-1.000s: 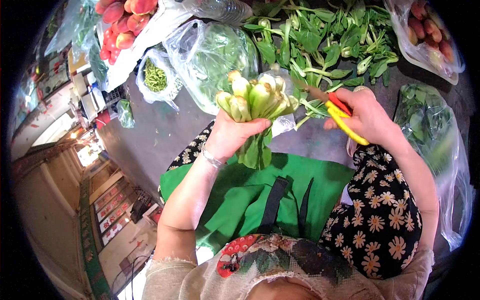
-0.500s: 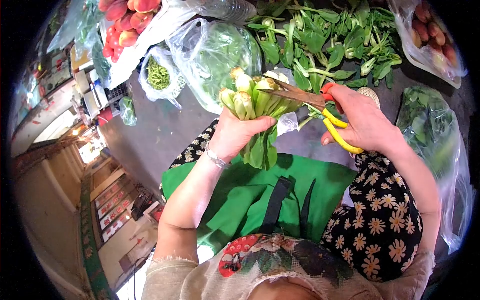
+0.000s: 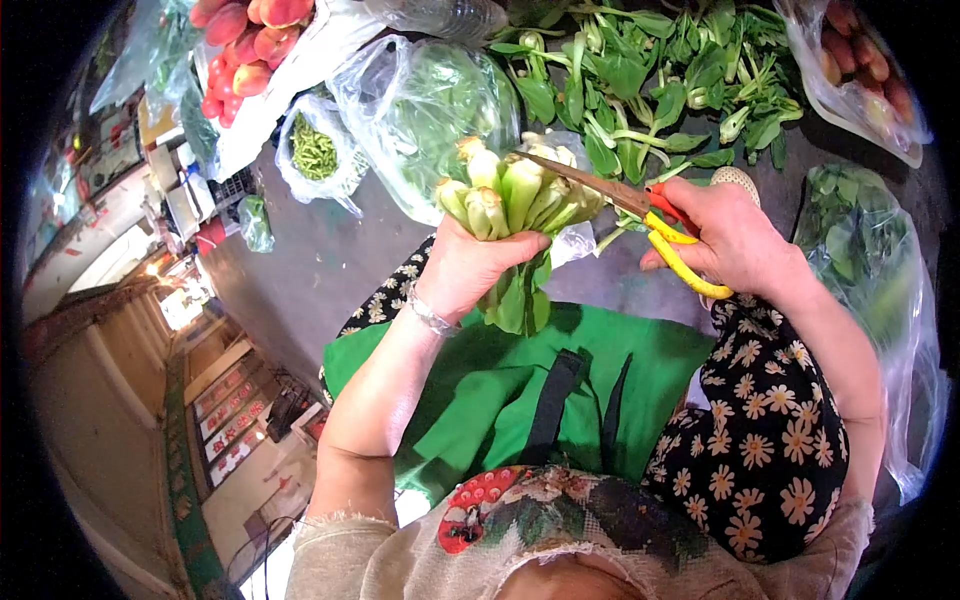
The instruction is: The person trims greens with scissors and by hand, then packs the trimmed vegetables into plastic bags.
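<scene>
The left hand (image 3: 465,270) is clamping its grip around a bok choy bunch (image 3: 518,188) in front of the green apron (image 3: 470,400). The right hand (image 3: 735,235) is likewise gripping scissors (image 3: 630,200), whose blades (image 3: 588,182), apart half a second ago, are now lying nearly together at the stem ends (image 3: 485,204); one snip is probably finishing.

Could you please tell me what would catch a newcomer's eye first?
Probably the bunch of greens in the left hand, with bright-handled scissors held to it in the right hand. Then the green cloth below the hands, and the red fruit at upper left.
</scene>
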A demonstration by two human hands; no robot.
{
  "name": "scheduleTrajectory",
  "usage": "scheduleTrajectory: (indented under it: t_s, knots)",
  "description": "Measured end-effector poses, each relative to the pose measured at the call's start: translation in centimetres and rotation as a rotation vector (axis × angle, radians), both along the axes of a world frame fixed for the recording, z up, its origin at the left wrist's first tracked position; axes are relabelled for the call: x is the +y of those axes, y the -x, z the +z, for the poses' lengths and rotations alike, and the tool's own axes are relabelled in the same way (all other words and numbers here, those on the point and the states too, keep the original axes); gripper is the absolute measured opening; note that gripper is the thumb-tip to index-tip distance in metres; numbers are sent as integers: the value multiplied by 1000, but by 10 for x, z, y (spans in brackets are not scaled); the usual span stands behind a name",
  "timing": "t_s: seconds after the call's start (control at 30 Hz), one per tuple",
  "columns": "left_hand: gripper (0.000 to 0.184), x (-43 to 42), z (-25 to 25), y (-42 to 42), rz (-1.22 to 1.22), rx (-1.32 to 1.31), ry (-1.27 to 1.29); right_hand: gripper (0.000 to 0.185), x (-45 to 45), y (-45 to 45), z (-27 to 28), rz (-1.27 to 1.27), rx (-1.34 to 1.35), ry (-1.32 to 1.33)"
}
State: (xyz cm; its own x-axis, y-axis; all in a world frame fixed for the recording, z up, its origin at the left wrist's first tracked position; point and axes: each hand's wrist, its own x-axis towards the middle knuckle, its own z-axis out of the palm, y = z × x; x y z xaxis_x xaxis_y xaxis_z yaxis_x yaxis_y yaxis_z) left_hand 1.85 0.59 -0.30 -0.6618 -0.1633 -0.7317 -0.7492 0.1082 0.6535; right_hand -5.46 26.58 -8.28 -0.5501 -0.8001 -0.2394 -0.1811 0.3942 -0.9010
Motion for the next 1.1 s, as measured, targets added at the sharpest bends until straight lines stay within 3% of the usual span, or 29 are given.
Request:
scheduleTrajectory:
  t_s: [0.1,0.13,0.17,0.23,0.3,0.37,0.57,0.8,1.0,1.07,1.1]
  knots:
    - [49,-1,-3,1,-31,12,15,55,0,-2,-6,-93,-170,57]
    - [50,-2,-3,2,48,-7,-84,63,1,-6,-15,-175,-508,151]
    - [51,-3,-3,1,129,-27,-182,63,2,-7,-19,-171,-509,152]
    - [50,-2,-2,3,134,23,-162,72,2,-6,-24,-170,-274,187]
    - [50,-2,-1,4,196,48,-206,81,3,-3,-19,-66,-247,114]
    - [49,-4,-2,3,205,64,-201,79,1,0,-6,9,-191,-45]
    - [47,-4,-7,0,149,71,-124,71,0,-3,-6,-5,88,-37]
    - [48,-2,-6,-1,164,49,-134,65,-1,-4,-10,-14,178,-23]
    - [49,-2,-7,-1,209,34,-200,56,0,-8,-24,-12,-37,-10]
    - [49,-2,-7,-1,198,55,-196,58,1,-9,-31,-201,-582,99]
    - [47,-2,-7,-1,170,41,-154,58,1,-8,-28,-197,-583,99]
